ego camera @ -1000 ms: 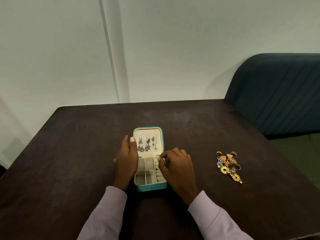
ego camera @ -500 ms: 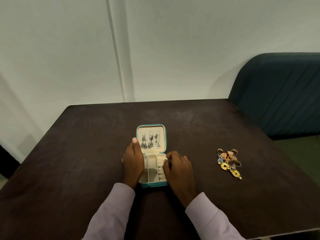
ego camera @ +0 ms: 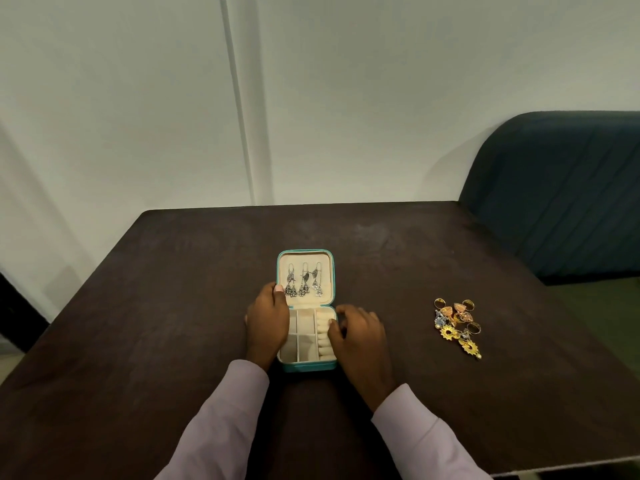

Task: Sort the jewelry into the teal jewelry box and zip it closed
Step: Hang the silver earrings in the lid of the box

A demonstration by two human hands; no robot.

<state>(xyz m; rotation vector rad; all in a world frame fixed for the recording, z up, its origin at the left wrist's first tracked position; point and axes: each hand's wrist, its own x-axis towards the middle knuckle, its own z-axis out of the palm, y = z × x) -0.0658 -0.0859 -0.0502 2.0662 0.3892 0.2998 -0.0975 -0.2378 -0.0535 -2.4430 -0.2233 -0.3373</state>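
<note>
The teal jewelry box [ego camera: 306,367] lies open in the middle of the table, its lid flat behind the base. Three silver dangling earrings [ego camera: 304,284] hang on the cream lining of the lid. The base shows cream compartments and a column of ring rolls [ego camera: 323,337] on the right. My left hand [ego camera: 266,323] grips the box's left side, thumb on the lid's lower left corner. My right hand [ego camera: 360,337] holds the base's right edge with curled fingers. A pile of gold and coloured jewelry [ego camera: 457,327] lies on the table to the right, apart from both hands.
The dark brown table [ego camera: 173,306] ends at a near edge just below my sleeves. A dark teal upholstered chair [ego camera: 561,195] stands at the table's far right corner. A pale wall runs behind the table.
My right hand has slid from over the ring rolls to the base's right edge. My left hand has shifted slightly along the left side. The box sits straighter.
</note>
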